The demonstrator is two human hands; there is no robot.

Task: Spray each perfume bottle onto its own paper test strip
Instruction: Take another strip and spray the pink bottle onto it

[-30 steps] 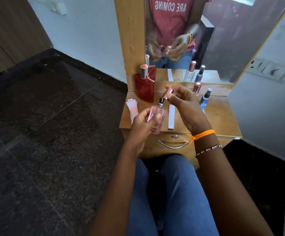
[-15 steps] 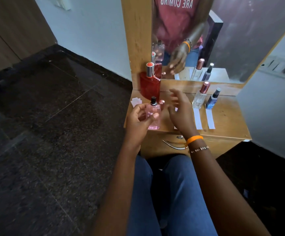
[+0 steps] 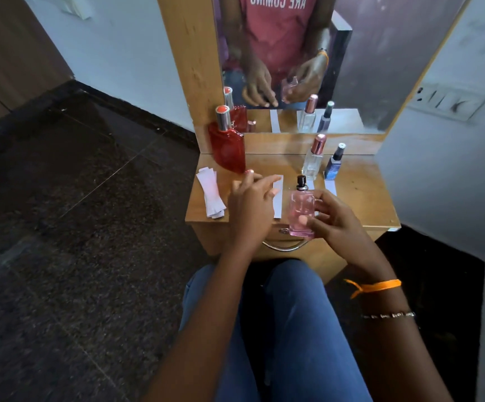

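Observation:
My right hand (image 3: 334, 224) is shut on a pink perfume bottle (image 3: 301, 211), uncapped with its black sprayer showing, held upright above the front edge of the wooden dresser top (image 3: 360, 198). My left hand (image 3: 251, 206) is open, fingers spread, its index finger lying over the top of a white paper strip (image 3: 278, 204). A small pink cap (image 3: 249, 171) lies by the red bottle (image 3: 228, 149). A clear bottle with a rose-gold cap (image 3: 312, 163) and a small blue bottle (image 3: 332, 166) stand behind, with a strip (image 3: 330, 187) in front of the blue one.
A loose pile of spare strips (image 3: 211, 194) lies at the dresser's left edge. A mirror (image 3: 380, 53) rises behind the bottles. A drawer handle (image 3: 285, 248) sits below the top. My knees are just under the dresser; a wall with switches (image 3: 447, 103) is to the right.
The pink bottle has passed from my left hand to my right. The cap that my right hand held now lies by the red bottle. My left hand has moved onto the strip.

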